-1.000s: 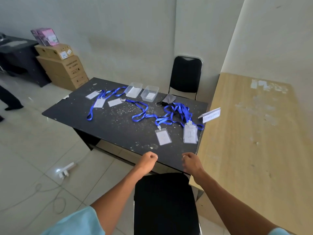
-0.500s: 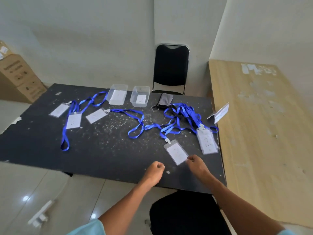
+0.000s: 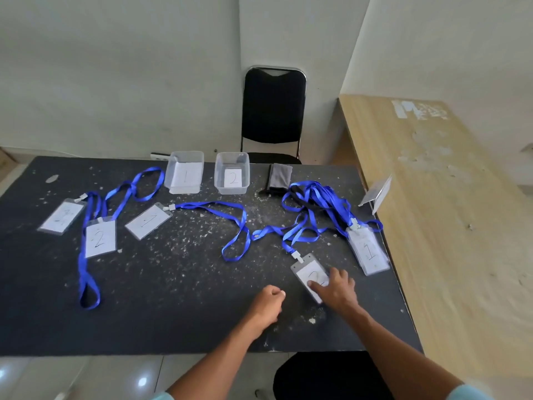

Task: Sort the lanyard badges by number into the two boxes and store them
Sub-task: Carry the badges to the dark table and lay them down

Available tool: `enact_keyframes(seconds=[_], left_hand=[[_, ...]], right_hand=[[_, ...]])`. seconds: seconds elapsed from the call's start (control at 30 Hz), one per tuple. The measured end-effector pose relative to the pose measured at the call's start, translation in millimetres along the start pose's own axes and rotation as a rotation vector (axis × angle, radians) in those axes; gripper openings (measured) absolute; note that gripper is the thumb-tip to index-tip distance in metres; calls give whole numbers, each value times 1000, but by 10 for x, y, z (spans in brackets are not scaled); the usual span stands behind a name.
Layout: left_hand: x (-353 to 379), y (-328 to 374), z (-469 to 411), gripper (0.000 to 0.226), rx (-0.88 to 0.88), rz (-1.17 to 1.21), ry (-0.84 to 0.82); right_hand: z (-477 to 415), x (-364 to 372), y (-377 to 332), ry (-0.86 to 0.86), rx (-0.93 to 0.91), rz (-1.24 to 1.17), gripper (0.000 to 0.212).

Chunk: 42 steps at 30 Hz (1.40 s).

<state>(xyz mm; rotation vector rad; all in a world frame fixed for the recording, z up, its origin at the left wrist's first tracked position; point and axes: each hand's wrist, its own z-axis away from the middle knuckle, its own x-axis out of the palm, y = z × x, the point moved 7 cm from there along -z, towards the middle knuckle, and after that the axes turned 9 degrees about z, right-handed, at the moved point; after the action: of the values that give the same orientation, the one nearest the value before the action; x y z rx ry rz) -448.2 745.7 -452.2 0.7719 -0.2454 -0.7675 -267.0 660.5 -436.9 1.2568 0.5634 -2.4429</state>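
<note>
My right grip (image 3: pixel 334 287) is pressing its fingers on one badge (image 3: pixel 304 268), half covering its number. My left grip (image 3: pixel 268 303), just beside it, is clenching nothing. Beyond them two boxes are standing: box 1 (image 3: pixel 184 153) and box 2 (image 3: pixel 230 154). Well left, three loose badges (image 3: pixel 99 238) are lying. Right, a badge stack (image 3: pixel 369 252) is hiding its count.

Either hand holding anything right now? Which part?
Nothing is gripped. The right hand lies fingers-down on the near end of a badge flat on the table; the left hand is a bare fist.
</note>
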Motion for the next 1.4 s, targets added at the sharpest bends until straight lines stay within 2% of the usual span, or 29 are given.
enact_keyframes(seconds=[0.13,0.33,0.43,0.53,0.6,0.7,0.73,0.83,0.9,1.03,1.1,1.2,1.23,1.3,1.37,1.4], left_hand=[[-70,77,-189,16,-12,112,88],[-517,108,-438,36,-63,143,258],[-629,152,-486,32,-60,164,193],[-667,273,-440,27,-77,247,103],[-752,309,-434,26,-74,280,84],[-992,430,-466,26,-25,279,86],[-1085,488,-472,26,1,294,82],[-1453,639,-446,24,65,331,87],[-1759,716,-453,23,91,372,61],[-2468,828,-514,25,61,433,-7],[-2977,854,-645,22,98,296,117],[-3764,982,-870,20,221,-298,404],[-3932,1026,-943,28,252,-482,450],[-4106,1087,-1091,59,287,-777,472],[-4135,1102,-1221,94,263,-926,441],[-4122,1100,-1275,103,248,-959,427]], right_hand=[[25,249,-453,-19,19,-114,67],[-106,451,-916,-116,252,-393,62],[-180,553,-976,-125,347,-647,56],[-253,600,-1076,-134,274,-837,50],[-356,688,-1107,-172,268,-855,53],[-683,934,-1105,-132,279,-853,69],[-637,867,-1245,-149,262,-880,70],[-193,510,-1855,-253,238,-1015,50],[-114,489,-2127,-284,257,-1092,43],[-121,536,-2747,-360,220,-1240,42],[-144,576,-3045,-416,184,-1294,42],[-178,622,-3398,-442,151,-1296,44],[-194,656,-3500,-447,146,-1286,46],[-235,738,-3664,-448,135,-1234,45],[-276,841,-3780,-447,142,-1164,41],[-301,902,-3819,-441,149,-1123,40]])
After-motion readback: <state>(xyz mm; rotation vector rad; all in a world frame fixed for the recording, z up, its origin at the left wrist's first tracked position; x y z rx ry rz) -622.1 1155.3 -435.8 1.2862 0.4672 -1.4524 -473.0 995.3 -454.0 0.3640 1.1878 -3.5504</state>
